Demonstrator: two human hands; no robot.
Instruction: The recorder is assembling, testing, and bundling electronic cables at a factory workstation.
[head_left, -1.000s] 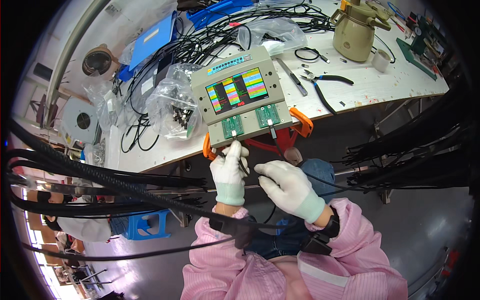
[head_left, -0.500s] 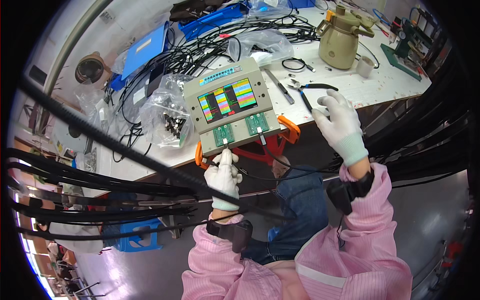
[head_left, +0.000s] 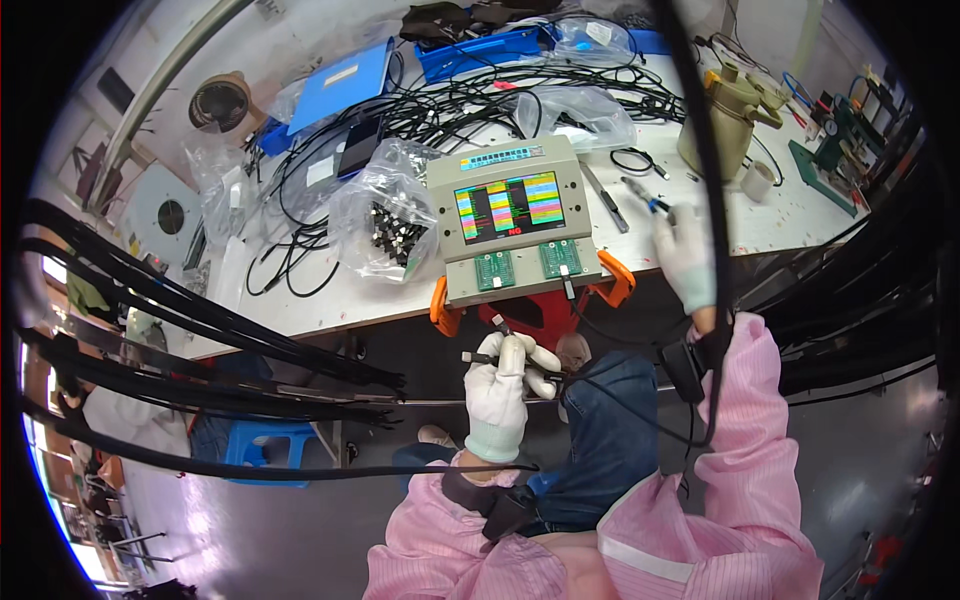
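The white-gloved left hand grasps two black cable ends with metal-tipped plugs; at its two o'clock, the white-gloved right hand appears wrapped about blue-handled metal pliers. At twelve o'clock, a grey screened tester stands on the white tabletop. A slackened left grip could drop a plug. Count: two plugs, one pliers, one tester, two green circuit boards.

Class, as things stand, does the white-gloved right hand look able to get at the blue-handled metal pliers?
Probably yes: the white-gloved right hand appears to have its fingers around the blue-handled metal pliers, with nothing visible between them.
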